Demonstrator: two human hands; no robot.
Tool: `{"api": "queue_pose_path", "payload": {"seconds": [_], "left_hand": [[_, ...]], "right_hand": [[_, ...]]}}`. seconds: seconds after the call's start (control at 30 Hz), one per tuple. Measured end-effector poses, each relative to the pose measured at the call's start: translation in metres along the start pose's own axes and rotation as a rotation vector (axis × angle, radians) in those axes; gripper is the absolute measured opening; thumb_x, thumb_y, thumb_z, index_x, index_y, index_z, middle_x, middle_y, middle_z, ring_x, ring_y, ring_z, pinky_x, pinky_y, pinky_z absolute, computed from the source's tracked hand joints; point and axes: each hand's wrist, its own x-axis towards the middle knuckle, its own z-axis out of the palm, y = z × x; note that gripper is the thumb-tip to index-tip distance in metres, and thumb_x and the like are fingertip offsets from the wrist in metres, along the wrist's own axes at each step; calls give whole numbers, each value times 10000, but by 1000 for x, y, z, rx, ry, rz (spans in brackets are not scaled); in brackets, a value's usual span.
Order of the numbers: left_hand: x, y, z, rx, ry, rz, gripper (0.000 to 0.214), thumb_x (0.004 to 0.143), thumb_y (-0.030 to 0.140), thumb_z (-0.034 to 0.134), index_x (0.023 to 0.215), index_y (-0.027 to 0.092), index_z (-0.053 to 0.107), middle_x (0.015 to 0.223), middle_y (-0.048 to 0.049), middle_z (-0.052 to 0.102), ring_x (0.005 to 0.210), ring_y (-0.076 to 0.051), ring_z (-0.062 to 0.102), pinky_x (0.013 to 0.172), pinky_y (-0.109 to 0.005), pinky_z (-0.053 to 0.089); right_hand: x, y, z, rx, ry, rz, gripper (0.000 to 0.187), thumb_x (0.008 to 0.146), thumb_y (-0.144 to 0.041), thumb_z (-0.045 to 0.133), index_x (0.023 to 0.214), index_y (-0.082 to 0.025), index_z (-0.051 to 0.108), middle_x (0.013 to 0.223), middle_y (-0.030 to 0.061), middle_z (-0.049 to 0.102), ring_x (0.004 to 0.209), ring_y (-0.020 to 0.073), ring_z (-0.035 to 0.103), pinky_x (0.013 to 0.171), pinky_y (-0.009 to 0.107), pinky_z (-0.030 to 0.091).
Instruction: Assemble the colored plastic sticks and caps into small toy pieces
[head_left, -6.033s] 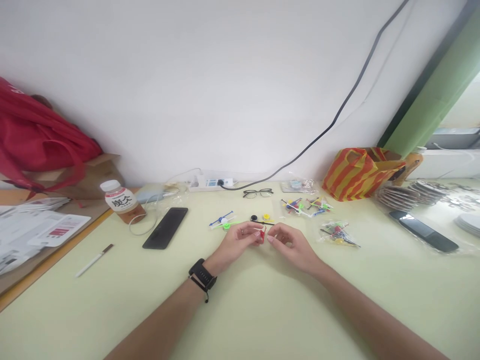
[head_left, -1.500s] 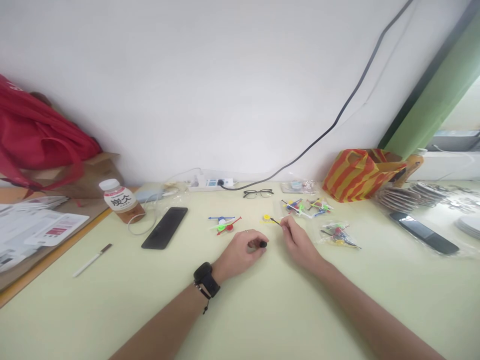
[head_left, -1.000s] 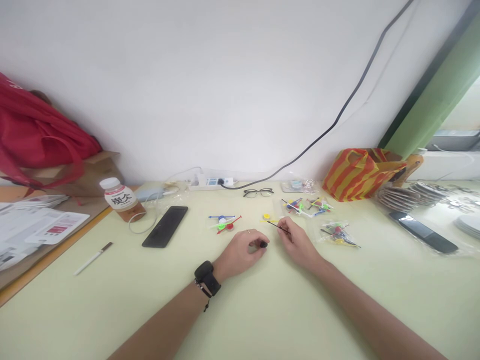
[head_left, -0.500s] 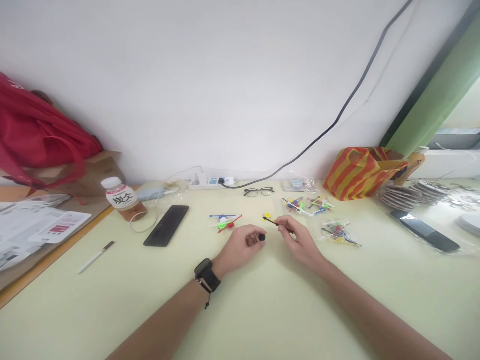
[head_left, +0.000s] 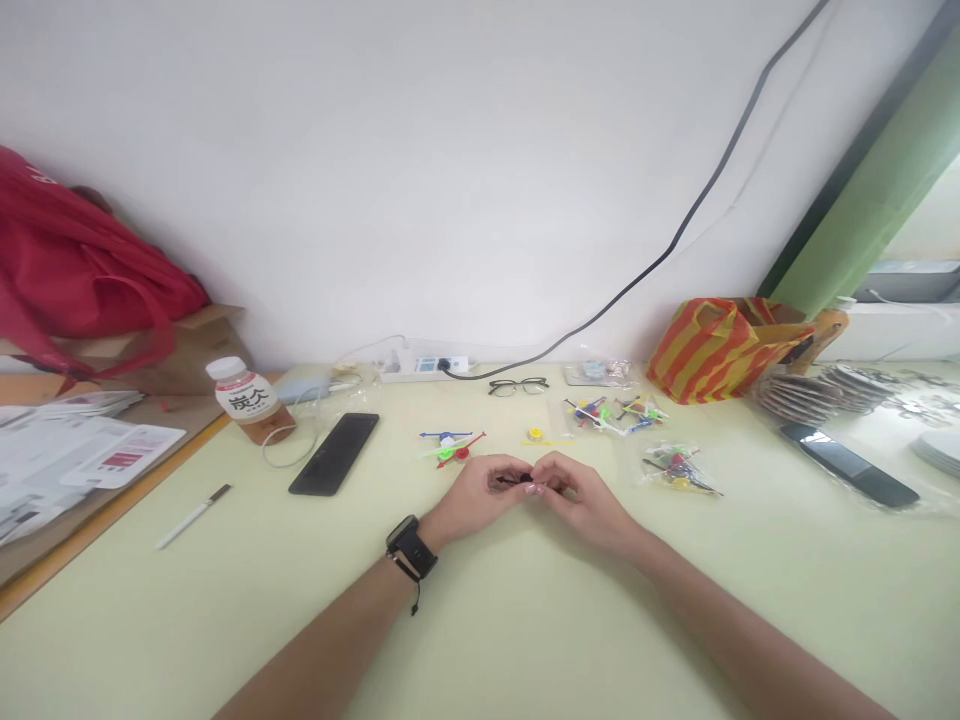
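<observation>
My left hand (head_left: 480,497) and my right hand (head_left: 583,503) meet fingertip to fingertip just above the table. Between them is a small round black plastic piece (head_left: 526,479), pinched by my left fingers. My right fingers are closed at the same spot on the thin black arrow, now mostly hidden by the hands. Beyond my left hand lie several coloured spinner arrows (head_left: 452,447) in blue, white, green and red. A yellow spinner piece (head_left: 535,435) sits on the table behind both hands. Clear bags of coloured spinners (head_left: 615,412) lie farther to the right.
Left of my hands are a black phone (head_left: 334,454), a bottle (head_left: 250,400) and a pen (head_left: 193,517). Glasses (head_left: 518,386) and a power strip (head_left: 424,366) rest near the wall. At right are a striped bag (head_left: 724,350), stacked discs (head_left: 799,393) and another phone (head_left: 849,463).
My right hand has moved left and slightly down, bringing the black arrow to the round black piece in my left hand. The hands were apart before and now touch.
</observation>
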Motion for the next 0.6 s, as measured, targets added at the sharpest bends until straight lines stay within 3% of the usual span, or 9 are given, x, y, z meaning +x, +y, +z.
{"api": "queue_pose_path", "payload": {"seconds": [0.37, 0.6], "left_hand": [[1, -4, 0, -26, 29, -19, 256, 895, 371, 743, 1044, 166, 778, 1084, -105, 767, 992, -236, 703, 899, -336, 543], [2, -2, -1, -13, 41, -30, 272, 882, 384, 752, 1028, 156, 780, 1053, -112, 767, 965, -232, 697, 887, -342, 537]], "right_hand": [[2, 5, 0, -50, 49, 12, 215, 952, -441, 615, 958, -227, 595, 848, 17, 661, 752, 174, 587, 657, 293, 447], [2, 7, -5, -92, 42, 50, 277, 951, -489, 613, 954, -212, 593, 656, -55, 488, 572, 123, 408, 533, 263, 313]]}}
